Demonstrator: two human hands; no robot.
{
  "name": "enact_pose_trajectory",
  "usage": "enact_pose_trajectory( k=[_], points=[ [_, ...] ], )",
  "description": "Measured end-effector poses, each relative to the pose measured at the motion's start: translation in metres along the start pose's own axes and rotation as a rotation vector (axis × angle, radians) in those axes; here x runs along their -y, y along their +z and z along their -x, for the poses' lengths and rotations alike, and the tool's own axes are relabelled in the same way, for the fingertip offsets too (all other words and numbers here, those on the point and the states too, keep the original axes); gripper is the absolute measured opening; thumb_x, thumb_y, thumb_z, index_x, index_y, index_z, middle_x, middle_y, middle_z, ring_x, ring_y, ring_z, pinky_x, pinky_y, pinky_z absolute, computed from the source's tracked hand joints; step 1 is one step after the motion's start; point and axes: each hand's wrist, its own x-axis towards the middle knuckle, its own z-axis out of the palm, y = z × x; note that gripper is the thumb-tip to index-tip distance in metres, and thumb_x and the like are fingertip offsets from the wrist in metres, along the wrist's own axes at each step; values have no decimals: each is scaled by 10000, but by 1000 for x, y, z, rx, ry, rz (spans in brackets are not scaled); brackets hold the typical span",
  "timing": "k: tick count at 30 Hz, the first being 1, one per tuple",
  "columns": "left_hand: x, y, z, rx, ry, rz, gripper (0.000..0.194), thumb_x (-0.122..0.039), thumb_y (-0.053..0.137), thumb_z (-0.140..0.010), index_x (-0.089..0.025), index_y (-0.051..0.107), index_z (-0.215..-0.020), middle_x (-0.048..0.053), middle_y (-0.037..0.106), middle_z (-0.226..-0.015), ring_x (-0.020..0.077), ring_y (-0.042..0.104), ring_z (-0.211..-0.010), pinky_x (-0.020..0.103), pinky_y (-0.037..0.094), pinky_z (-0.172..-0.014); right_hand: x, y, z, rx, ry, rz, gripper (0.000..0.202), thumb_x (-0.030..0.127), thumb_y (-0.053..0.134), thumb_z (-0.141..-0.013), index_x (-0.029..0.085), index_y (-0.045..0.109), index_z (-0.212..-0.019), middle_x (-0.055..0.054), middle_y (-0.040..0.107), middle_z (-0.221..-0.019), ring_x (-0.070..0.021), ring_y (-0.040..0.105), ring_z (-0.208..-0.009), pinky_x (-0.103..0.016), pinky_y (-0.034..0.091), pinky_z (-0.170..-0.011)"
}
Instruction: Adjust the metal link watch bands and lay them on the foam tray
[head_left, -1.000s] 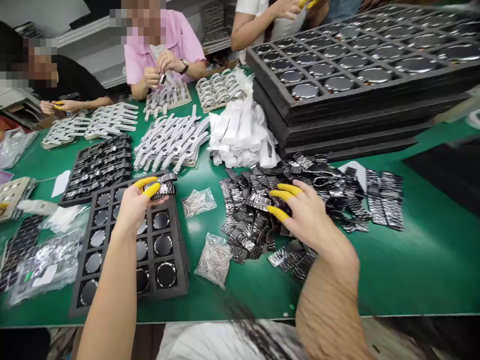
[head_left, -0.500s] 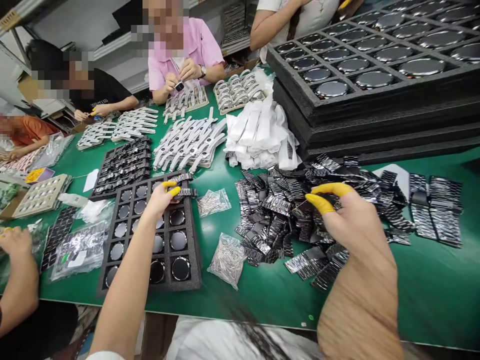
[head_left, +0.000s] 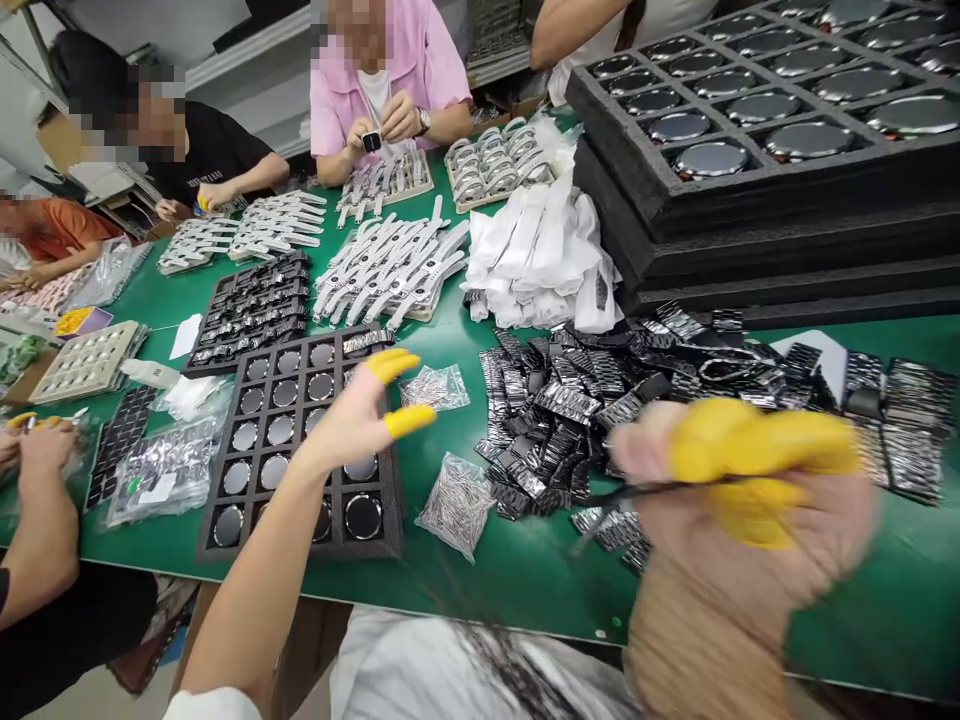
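Note:
My left hand (head_left: 352, 410), with yellow finger cots on thumb and forefinger, is open above the black foam tray (head_left: 394, 535), its fingers apart and nothing between them. Round watch faces (head_left: 364, 516) sit in the tray's cells. At the tray's far right corner lies a black link watch band (head_left: 369, 341). My right hand (head_left: 757, 490), also in yellow cots and smeared by motion, is closed on a thin dark tool (head_left: 619, 494) whose kind I cannot make out. Behind and beside it spreads a heap of black link watch bands (head_left: 562, 400).
Bags of small metal pins (head_left: 457, 505) lie between tray and heap. A tall foam tray stack (head_left: 645, 240) blocks the back right. White-strapped watches (head_left: 394, 270) and white wrapped pieces (head_left: 532, 250) lie farther back. Co-workers sit opposite; another person's hands (head_left: 45, 445) work at the left.
My left hand has let go of the black watch band at the tray corner and opened. My right hand has come nearer and turned, moving right from the heap. The view has shifted slightly.

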Motion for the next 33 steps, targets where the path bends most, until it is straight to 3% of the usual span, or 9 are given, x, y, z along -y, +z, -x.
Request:
enact_pose_trajectory(
  k=[2,4,6,8,12,15,24,29,33],
  points=[
    [-29,21,1,370,32,323,577,-417,898,-756,-271,711,-1282,102,684,-1360,339,570,-1381,474,426,-1211,4,36,4,33,-33,-216,210,521,631,-986,326,584,-922,-38,580,-706,-288,621,-719,-513,551,-651],
    [-44,40,-3,694,-8,520,269,-406,793,-862,-224,752,-1056,94,764,-1149,289,707,-1138,424,543,-1060,-6,58,6,101,0,-182,254,520,655,-979,290,607,-883,-58,657,-799,-298,671,-859,-526,581,-774],
    [-43,51,-11,788,-62,597,263,-417,625,-982,-187,707,-884,78,763,-883,212,734,-795,364,603,-817,-23,64,7,150,123,-82,238,503,597,-1019,270,629,-984,-85,701,-976,-282,682,-958,-485,585,-841],
    [-29,51,-21,634,-103,648,296,-431,592,-1004,-173,677,-887,33,702,-715,143,643,-559,290,545,-604,-38,60,6,315,206,44,211,444,563,-1047,255,632,-1111,-92,703,-1091,-258,674,-990,-437,575,-866],
    [1,43,-33,203,-157,916,396,-442,734,-901,-156,672,-1168,-33,640,-670,68,448,-400,223,337,-420,-48,61,12,974,68,369,110,249,606,-1025,218,690,-1089,-84,712,-1052,-267,627,-1038,-412,516,-890],
    [8,44,-32,109,-241,1077,484,-517,712,-892,-133,682,-1184,-27,601,-671,71,413,-420,229,309,-421,-48,76,22,1196,-17,613,57,188,663,-981,186,710,-1013,-98,705,-1007,-288,599,-1047,-406,465,-854],
    [12,46,-31,8,-434,1240,465,-522,521,-1024,-119,745,-1091,-22,503,-662,64,369,-447,221,292,-444,-58,86,29,1180,-93,594,213,112,600,-960,244,582,-795,-78,649,-821,-292,571,-877,-414,437,-765],
    [15,49,-28,2,-449,1259,388,-487,618,-985,-121,746,-999,-6,557,-724,54,449,-495,204,347,-466,-56,74,16,1136,92,355,181,98,543,-929,247,555,-827,-41,628,-823,-242,584,-783,-389,495,-729],
    [12,61,-24,99,-408,1184,332,-470,745,-889,-158,632,-893,-18,623,-720,77,556,-484,217,386,-479,-61,70,12,787,203,89,100,189,588,-924,241,592,-838,-16,619,-814,-181,565,-703,-311,476,-612]
  ],
)
